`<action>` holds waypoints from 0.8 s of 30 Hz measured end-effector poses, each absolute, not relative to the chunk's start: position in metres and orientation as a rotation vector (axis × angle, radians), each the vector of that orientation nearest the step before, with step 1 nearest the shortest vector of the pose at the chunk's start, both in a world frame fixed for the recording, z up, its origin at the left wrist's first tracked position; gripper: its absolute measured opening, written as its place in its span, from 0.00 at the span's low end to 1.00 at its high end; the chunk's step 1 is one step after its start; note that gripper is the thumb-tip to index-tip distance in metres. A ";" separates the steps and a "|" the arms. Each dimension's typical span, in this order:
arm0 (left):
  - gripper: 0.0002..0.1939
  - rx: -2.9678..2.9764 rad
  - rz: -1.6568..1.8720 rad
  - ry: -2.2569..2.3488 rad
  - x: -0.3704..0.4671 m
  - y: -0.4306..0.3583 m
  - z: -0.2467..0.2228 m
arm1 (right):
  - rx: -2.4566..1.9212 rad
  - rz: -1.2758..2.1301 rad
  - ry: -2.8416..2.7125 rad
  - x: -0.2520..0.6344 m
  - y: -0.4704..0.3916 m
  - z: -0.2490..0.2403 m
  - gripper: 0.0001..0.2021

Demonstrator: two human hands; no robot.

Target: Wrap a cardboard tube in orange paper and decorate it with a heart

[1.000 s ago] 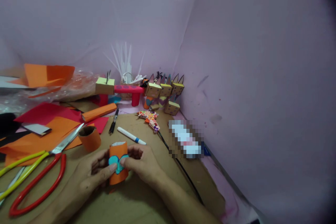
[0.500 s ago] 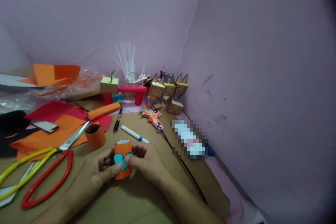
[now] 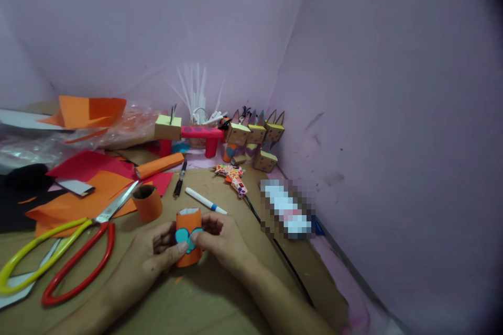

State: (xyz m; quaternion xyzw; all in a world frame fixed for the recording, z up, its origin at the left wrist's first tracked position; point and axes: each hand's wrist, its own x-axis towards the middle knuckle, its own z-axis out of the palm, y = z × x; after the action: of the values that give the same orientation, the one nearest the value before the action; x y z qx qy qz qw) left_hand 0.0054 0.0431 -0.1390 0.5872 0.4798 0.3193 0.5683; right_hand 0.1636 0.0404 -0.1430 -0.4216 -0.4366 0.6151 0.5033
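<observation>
An orange paper-covered tube (image 3: 189,260) stands upright between my two hands, with a blue heart-shaped cutout (image 3: 183,238) on its front. My left hand (image 3: 155,254) closes on the tube from the left, its thumb pressing the cutout's lower part. From the other side my right hand (image 3: 223,241) grips the tube, thumb on the right lobe of the heart. The fingers behind the tube are partly hidden. A second orange tube (image 3: 148,207), brown inside, stands just beyond my left hand. A white marker (image 3: 204,200) with a blue band lies beyond my right hand.
Large scissors (image 3: 100,225) with yellow and red handles lie open at left, beside orange paper (image 3: 78,201) and red paper (image 3: 92,165). A patterned glue gun (image 3: 233,177) trails a black cord rightward. Small box-headed figures (image 3: 257,133) stand at the back, near white sticks (image 3: 196,97).
The whole view has shifted slightly, so things appear a little further right. Both hands keep the same hold on the orange tube and the blue heart.
</observation>
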 end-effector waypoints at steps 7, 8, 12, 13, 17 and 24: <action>0.21 1.395 0.761 1.022 0.005 0.043 -0.138 | -1.020 1.487 -1.049 0.164 0.040 -0.140 0.09; 0.22 1.396 0.762 1.026 0.005 0.043 -0.138 | -1.021 1.486 -1.048 0.164 0.040 -0.140 0.09; 0.22 1.401 0.758 1.021 0.006 0.044 -0.140 | -1.029 1.483 -1.051 0.164 0.040 -0.141 0.09; 0.22 1.411 0.759 1.012 0.006 0.044 -0.140 | -1.030 1.485 -1.050 0.164 0.040 -0.142 0.09; 0.22 1.438 0.759 1.008 0.005 0.045 -0.140 | -1.021 1.496 -1.048 0.164 0.040 -0.141 0.09; 0.21 1.471 0.757 1.024 0.004 0.046 -0.141 | -1.001 1.498 -1.042 0.163 0.040 -0.139 0.09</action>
State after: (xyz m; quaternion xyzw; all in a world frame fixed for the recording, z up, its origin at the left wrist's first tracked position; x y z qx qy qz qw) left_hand 0.0039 0.0460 -0.1410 0.6248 0.4349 0.3217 0.5630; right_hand 0.1631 0.0396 -0.1389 -0.4150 -0.4320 0.6209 0.5056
